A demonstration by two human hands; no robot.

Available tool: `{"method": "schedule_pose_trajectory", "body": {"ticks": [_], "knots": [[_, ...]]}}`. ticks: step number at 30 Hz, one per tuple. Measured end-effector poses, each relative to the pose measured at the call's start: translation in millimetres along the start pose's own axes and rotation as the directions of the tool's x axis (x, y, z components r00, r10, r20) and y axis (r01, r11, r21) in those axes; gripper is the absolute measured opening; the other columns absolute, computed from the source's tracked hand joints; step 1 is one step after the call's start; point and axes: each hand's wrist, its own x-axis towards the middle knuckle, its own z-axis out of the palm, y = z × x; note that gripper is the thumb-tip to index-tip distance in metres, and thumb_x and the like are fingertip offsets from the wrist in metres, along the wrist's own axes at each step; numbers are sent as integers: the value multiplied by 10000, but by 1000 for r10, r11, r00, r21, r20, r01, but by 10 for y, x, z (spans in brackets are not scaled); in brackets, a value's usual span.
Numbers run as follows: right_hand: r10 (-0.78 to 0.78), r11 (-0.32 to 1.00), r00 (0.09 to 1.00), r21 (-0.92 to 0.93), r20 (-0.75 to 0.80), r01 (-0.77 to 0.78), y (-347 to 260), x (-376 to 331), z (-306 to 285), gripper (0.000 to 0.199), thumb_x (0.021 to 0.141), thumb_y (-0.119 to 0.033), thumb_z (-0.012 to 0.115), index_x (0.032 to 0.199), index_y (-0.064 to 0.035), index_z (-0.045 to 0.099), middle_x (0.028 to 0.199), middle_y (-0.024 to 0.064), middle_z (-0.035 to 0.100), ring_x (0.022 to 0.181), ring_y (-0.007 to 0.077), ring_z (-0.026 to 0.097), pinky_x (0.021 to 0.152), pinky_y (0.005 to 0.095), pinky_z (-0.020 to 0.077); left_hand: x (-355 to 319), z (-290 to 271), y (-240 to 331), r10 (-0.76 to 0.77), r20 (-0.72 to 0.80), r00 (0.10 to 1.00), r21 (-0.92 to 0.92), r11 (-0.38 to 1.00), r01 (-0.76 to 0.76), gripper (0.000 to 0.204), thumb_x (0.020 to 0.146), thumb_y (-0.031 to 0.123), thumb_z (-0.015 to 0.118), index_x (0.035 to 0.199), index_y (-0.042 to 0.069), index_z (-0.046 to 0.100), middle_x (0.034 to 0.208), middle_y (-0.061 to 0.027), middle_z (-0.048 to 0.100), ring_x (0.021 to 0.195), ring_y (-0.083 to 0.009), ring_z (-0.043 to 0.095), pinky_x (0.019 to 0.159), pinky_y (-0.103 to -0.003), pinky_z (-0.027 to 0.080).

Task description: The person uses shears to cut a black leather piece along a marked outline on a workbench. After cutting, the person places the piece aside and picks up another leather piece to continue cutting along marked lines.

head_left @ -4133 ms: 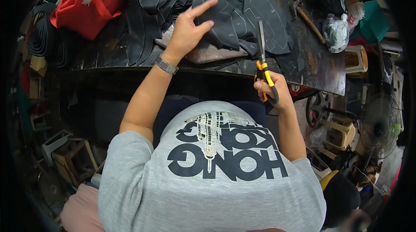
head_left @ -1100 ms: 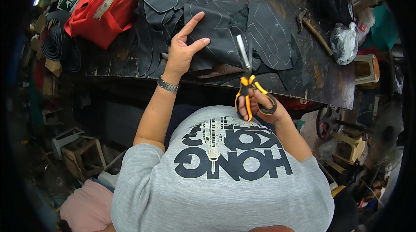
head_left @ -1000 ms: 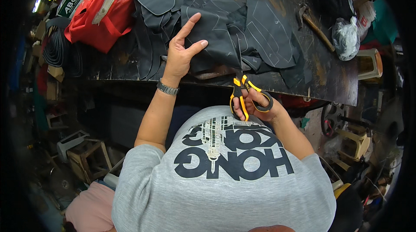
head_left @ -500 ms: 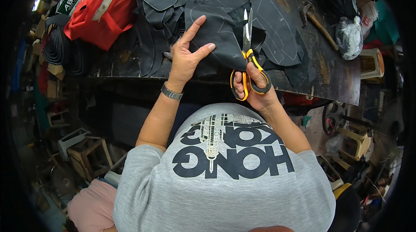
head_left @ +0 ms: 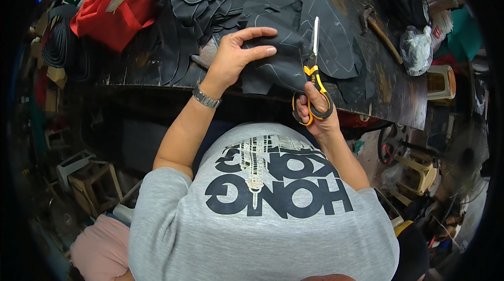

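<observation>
Your left hand [head_left: 231,60] extends over the table [head_left: 391,97], where the pile [head_left: 210,10] appears at least partly cut out and the marked sheet [head_left: 278,68] near the front edge partly uncut; thumb and forefinger stand apart, any grip unclear. Your right hand [head_left: 318,111] encloses the scissors' handles beside the sheet, blades of the scissors [head_left: 314,72] apparently together, pointing away from you.

The scissors [head_left: 314,74] hide part of the right hand [head_left: 325,123] from me. At the far left the red bag [head_left: 100,16] runs out of sight, and the fan [head_left: 464,152] on the right is a dim blur.
</observation>
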Motion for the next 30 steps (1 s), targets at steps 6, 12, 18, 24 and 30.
{"method": "schedule_pose_trajectory", "body": {"ticks": [6, 12, 18, 24, 30], "knots": [[31, 975, 975, -220, 222, 19, -108, -248, -196, 541, 830, -543, 652, 915, -11, 606, 723, 57, 593, 639, 135, 582, 591, 256, 472, 103, -108, 326, 93, 130, 987, 83, 991, -104, 260, 768, 14, 768, 1020, 19, 703, 977, -36, 692, 897, -104, 638, 869, -251, 507], [250, 797, 933, -603, 259, -46, -341, -449, -375, 593, 702, -555, 772, 895, -17, 612, 721, 33, 583, 657, 113, 574, 601, 240, 456, 111, -134, 493, 50, 357, 933, 271, 950, -154, 512, 733, -8, 750, 1227, 87, 658, 1193, -97, 660, 1099, -195, 625, 1010, -291, 471], [277, 735, 941, -674, 194, -77, -406, -495, -462, 588, 697, -559, 783, 876, -26, 613, 726, 22, 576, 647, 111, 557, 596, 241, 444, 107, -147, 409, 47, 383, 923, 258, 954, -155, 521, 720, 40, 783, 1223, 101, 661, 1220, -117, 648, 1099, -220, 634, 1009, -310, 477], [272, 680, 948, -730, 163, -70, -499, -615, -540, 549, 669, -493, 821, 883, -25, 628, 734, 11, 569, 648, 111, 548, 603, 248, 443, 95, -253, 407, 73, 346, 935, 301, 936, -184, 538, 726, 43, 785, 1242, 105, 648, 1220, -123, 646, 1061, -218, 652, 974, -316, 506], [383, 690, 909, -705, 164, -164, -460, -666, -512, 544, 660, -463, 833, 894, -17, 628, 730, 13, 578, 647, 104, 543, 599, 245, 435, 38, -127, 314, 18, 401, 916, 228, 966, -118, 537, 733, 36, 781, 1249, 95, 642, 1224, -110, 647, 1070, -185, 641, 988, -280, 486]]}}
